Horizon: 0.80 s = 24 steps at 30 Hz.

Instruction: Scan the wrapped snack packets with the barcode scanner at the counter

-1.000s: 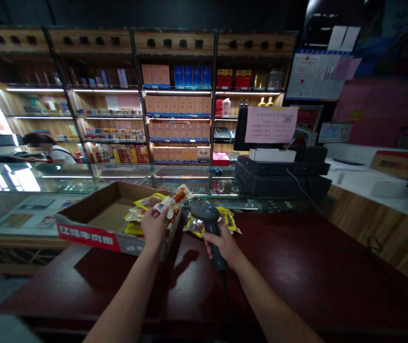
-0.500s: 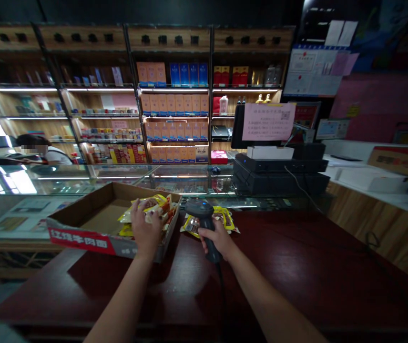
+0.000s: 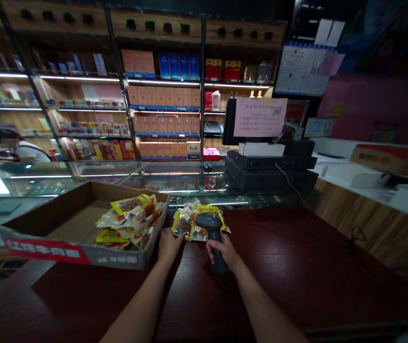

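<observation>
My right hand [image 3: 223,252] is wrapped round the grip of a dark barcode scanner [image 3: 211,226], whose head is over several yellow-edged snack packets [image 3: 198,214] on the dark red table. My left hand [image 3: 170,244] is at the near left corner of these packets, its fingers closed on the edge of a snack packet [image 3: 181,224]. To the left stands an open cardboard box [image 3: 118,257] with a red and grey front. More snack packets [image 3: 132,219] are heaped at the box's right end. The scanner partly covers the packets beneath it.
Behind the table [image 3: 279,276] runs a glass display counter [image 3: 168,169]. A monitor with a pink notice [image 3: 260,116] stands on black equipment [image 3: 271,166] at the back right. Boxed goods [image 3: 164,97] fill lit shelves beyond. A person [image 3: 28,150] is at the far left.
My left hand has left the heap in the box and moved right to the packets on the table. The scanner stays in my right hand. The camera view has turned slightly right.
</observation>
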Each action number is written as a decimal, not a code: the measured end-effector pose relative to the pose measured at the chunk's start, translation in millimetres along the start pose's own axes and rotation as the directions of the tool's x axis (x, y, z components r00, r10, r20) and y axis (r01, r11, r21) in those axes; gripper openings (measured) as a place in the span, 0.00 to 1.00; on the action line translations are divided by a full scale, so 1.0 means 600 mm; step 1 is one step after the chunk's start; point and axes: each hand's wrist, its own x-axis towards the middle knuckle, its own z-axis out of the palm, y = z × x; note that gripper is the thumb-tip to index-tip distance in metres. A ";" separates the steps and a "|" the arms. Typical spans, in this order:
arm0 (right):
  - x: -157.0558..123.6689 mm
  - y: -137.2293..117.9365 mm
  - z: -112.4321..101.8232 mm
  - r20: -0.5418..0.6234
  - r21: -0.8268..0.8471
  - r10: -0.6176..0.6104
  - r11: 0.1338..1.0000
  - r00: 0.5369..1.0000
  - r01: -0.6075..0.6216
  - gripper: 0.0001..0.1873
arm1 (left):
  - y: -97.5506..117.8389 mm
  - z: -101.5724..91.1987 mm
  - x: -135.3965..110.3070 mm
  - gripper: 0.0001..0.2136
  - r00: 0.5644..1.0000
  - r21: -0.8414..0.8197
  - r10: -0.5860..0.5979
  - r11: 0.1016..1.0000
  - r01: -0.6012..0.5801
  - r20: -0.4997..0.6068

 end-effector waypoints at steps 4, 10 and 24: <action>-0.003 -0.001 0.005 0.020 0.013 -0.007 1.000 1.000 0.007 0.19 | -0.003 -0.011 0.000 0.15 0.995 -0.307 -0.100 0.947 0.091 -0.016; -0.003 0.007 0.012 0.134 -0.008 0.033 0.999 0.990 -0.032 0.23 | 0.010 -0.018 -0.012 0.18 0.988 -0.846 -0.157 0.525 0.091 0.009; -0.008 0.003 0.010 0.157 0.015 0.036 0.999 0.987 -0.039 0.23 | 0.025 -0.030 -0.028 0.14 0.993 -0.829 0.109 0.552 -0.090 -0.035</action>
